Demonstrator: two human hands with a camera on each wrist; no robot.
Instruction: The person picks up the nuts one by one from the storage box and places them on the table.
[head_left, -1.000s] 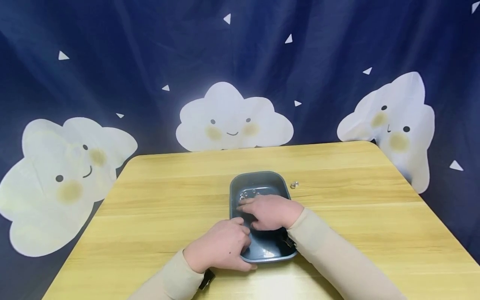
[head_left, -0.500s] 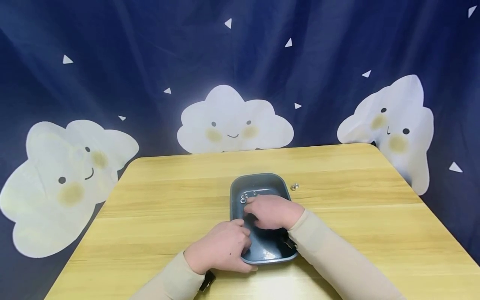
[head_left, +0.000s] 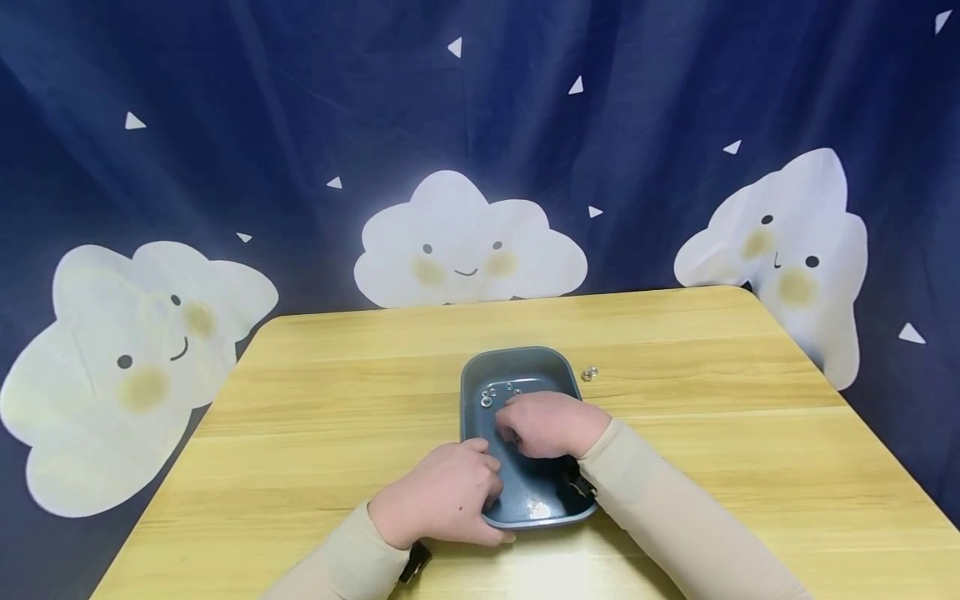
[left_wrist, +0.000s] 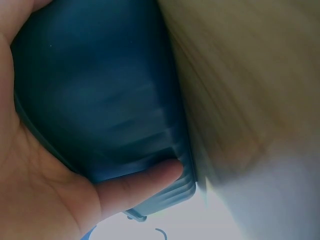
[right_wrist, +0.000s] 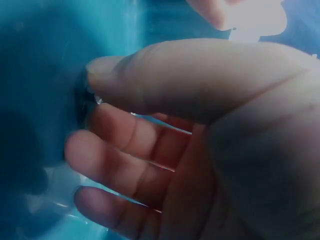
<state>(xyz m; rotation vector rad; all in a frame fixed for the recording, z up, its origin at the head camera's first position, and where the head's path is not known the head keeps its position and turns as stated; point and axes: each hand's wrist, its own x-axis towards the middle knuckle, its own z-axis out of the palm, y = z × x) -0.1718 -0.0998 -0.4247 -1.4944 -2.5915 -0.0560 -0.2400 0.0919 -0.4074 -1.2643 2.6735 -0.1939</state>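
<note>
A dark blue-grey tray (head_left: 540, 500) stands on the wooden table. My left hand (head_left: 442, 492) grips its near left corner, fingers over the rim; in the left wrist view the thumb (left_wrist: 145, 187) lies along the outer wall. Inside the tray, my right hand (head_left: 551, 425) has its fingers curled in toward the thumb, close over the floor. A small shiny nut (right_wrist: 98, 99) glints between thumb and forefinger in the right wrist view, mostly hidden by them. Several small shiny nuts (head_left: 487, 402) lie on the tray floor beyond the right hand.
Two more small shiny nuts (head_left: 587, 375) lie on the table (head_left: 337, 400) just right of the tray's far end. Behind the table hangs a dark blue curtain (head_left: 300, 100) printed with white clouds.
My right hand's fingers, stretched out toward the nuts earlier, have drawn back to the right and curled in, uncovering more nuts. The left hand keeps its grip on the tray.
</note>
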